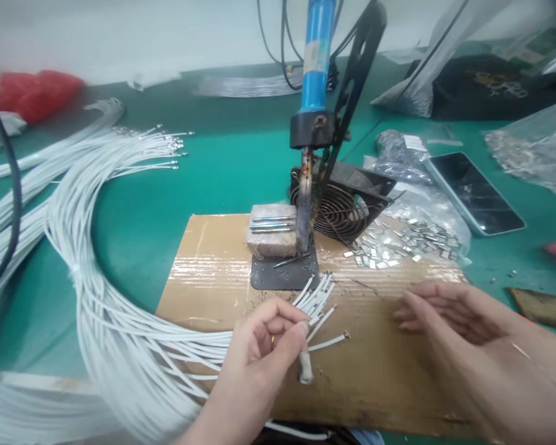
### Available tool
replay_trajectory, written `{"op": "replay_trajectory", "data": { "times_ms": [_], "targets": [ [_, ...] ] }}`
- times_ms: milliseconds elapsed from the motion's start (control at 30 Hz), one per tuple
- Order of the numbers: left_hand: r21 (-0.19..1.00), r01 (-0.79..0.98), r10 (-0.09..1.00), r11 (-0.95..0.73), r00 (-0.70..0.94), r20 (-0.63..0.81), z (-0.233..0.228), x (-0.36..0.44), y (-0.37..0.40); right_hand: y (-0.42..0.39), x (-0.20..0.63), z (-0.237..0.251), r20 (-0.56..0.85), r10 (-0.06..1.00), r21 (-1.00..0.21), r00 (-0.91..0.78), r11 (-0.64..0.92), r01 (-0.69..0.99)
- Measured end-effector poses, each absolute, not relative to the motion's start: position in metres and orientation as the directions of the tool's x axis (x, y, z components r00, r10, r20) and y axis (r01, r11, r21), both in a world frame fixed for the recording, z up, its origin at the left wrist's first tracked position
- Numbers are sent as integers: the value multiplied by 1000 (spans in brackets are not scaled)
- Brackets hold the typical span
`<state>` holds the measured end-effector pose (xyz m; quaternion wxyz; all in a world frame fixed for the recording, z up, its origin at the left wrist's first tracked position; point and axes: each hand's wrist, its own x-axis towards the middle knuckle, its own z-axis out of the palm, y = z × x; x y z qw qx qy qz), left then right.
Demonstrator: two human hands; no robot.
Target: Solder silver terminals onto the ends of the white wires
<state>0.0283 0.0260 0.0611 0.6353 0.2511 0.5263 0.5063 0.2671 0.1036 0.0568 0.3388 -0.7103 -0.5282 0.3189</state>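
Note:
My left hand point(271, 352) is at the lower middle, closed in a pinch with thumb and index finger on a white cable point(315, 319) near its end. Other cables of the bundle point(115, 296) pass behind this hand, and their ends point(322, 290) fan out past the fingers. Just below the thumb tip shows a short, pale, stub-like piece point(306, 369); I cannot make out what it is. My right hand point(482, 352) hovers over the cardboard's right side, fingers loosely curved, somewhat blurred. Nothing shows in it. Small flat metal pieces point(412, 241) lie beyond it.
A blue-handled soldering iron point(315, 80) hangs tip-down on a stand beside a block point(271, 244) carrying thin metal rods. Behind it leans a black fan point(343, 207). Cardboard point(204, 266) covers the green table. At right are a phone point(476, 191), plastic bags point(537, 148) and a brush point(542, 307).

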Motion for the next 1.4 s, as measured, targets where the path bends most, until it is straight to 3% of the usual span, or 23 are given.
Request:
{"op": "replay_trajectory", "data": {
  "times_ms": [167,433,933,1033,1100,1400],
  "targets": [
    [893,-241,886,380,-180,-426,78,29,33,77,230,57,-214,976,-943,44,-218,252],
    [871,-246,857,426,-199,-475,95,31,39,65,190,77,-338,941,-941,-3,-338,-6],
    [835,-282,840,472,-144,-523,103,31,45,69,192,73,-342,938,-940,-48,-341,22],
    [850,-261,853,457,-142,-502,104,31,46,68,191,74,-376,927,-926,6,-375,-29],
    [845,-272,849,461,-141,-509,103,32,47,68,191,75,-376,926,-925,-44,-378,-49],
    [847,-231,805,479,-269,-528,100,39,50,65,190,78,-385,923,-923,16,-385,-30]
  ]
}}
